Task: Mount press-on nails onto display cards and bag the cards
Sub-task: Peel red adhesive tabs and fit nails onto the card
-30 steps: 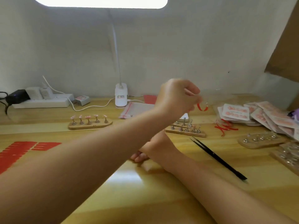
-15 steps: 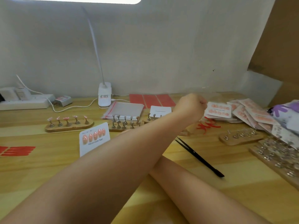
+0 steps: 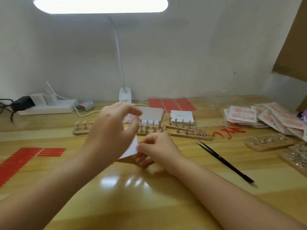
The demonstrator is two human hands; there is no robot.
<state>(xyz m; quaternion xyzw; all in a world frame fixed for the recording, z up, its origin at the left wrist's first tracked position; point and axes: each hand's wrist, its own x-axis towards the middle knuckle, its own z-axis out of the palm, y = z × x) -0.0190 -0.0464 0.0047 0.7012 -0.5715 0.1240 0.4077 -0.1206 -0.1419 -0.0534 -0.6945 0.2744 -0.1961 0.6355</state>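
Holding white display card (image 3: pixel 132 149) tilted above surface (image 3: pixel 116 188): right hand (image 3: pixel 157 151) pinches its edge; left hand (image 3: pixel 114 130) hovers, fingers loosely curled, empty. Risk: card slips, bumping nail stands (image 3: pixel 187 130) just behind.

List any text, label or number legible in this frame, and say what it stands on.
None can be read for certain.
Lamp base: small label, too blurred.
Grey box by the power strip: red-framed label, unreadable.
Stack of blank cards: one printed line, too small.
Bagged cards: print too small.
Card in the right hand: no print visible.
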